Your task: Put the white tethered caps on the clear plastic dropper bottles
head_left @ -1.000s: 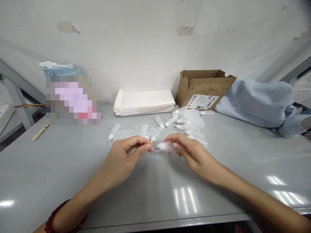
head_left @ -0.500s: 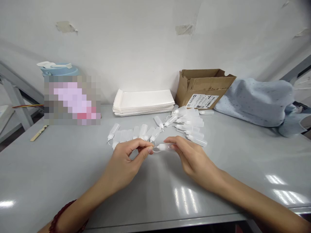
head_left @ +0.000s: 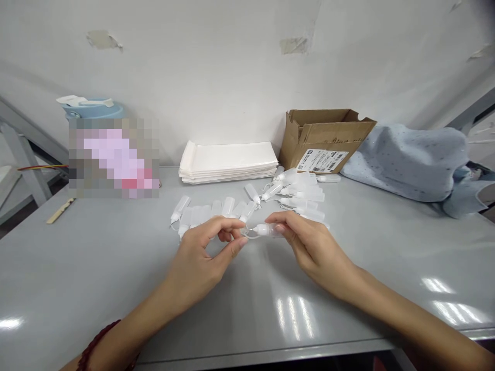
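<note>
A small clear bottle [head_left: 265, 230] with a white neck and a thin metal tip lies sideways between my hands, its tip pointing left. My right hand [head_left: 309, 242] grips its body with thumb and fingers. My left hand [head_left: 209, 247] is beside the tip; its thumb and forefinger are apart, with the bottle's thin loop and tip end between or near them. Whether they touch the loop is hard to see. Beyond my hands, several similar bottles [head_left: 228, 206] lie in a row at the left, and another pile of bottles [head_left: 309, 193] sits at the right.
At the back stands a stack of white envelopes [head_left: 232, 159], beside an open cardboard box [head_left: 328, 139]. Grey-blue cloth [head_left: 410, 159] lies at the right. A blue-lidded container [head_left: 93, 109], partly blurred, and a wooden stick [head_left: 61, 211] are at the left of the grey table [head_left: 240, 319].
My left thumb and forefinger have parted at the bottle's tip. The bottle, in my right hand, has shifted slightly up and to the right.
</note>
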The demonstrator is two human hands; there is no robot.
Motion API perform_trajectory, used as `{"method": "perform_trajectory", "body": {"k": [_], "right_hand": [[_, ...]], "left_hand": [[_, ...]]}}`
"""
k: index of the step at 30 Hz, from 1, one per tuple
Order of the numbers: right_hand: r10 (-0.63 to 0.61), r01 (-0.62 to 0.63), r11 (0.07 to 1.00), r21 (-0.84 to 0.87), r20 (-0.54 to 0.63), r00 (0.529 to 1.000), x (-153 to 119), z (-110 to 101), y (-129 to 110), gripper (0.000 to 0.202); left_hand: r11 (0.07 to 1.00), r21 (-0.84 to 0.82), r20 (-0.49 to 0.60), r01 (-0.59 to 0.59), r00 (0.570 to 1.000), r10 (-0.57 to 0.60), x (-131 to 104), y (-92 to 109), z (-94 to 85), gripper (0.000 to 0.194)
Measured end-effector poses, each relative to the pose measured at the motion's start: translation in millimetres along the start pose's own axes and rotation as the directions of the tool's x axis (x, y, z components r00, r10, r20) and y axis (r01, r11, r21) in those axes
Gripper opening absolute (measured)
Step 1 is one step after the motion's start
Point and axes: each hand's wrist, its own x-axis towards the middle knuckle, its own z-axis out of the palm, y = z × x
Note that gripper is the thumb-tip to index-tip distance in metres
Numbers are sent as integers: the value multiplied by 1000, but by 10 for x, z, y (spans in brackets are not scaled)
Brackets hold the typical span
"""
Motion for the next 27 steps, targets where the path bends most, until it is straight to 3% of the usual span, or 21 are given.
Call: {"method": "perform_trajectory", "body": {"k": [6,13,20,27], "right_hand": [[25,-28,998,47,55,998,1,-8,1,20],[100,-107,991,81,79,992,11,-62,-1,22],[-99,100,994,48,-13,995,-7,20,52,21],[-152,154,987,53,-45,987,-33,47,47,21]], "left_hand": [[997,7,29,-83,996,83,12,-9,-11,11],[998,34,-34,-61,997,63,21,-22,-37,12],[994,21,4,-106,994,106,5,-26,3,13],[991,27,16,-129,992,129,-6,-6,10,12]]}}
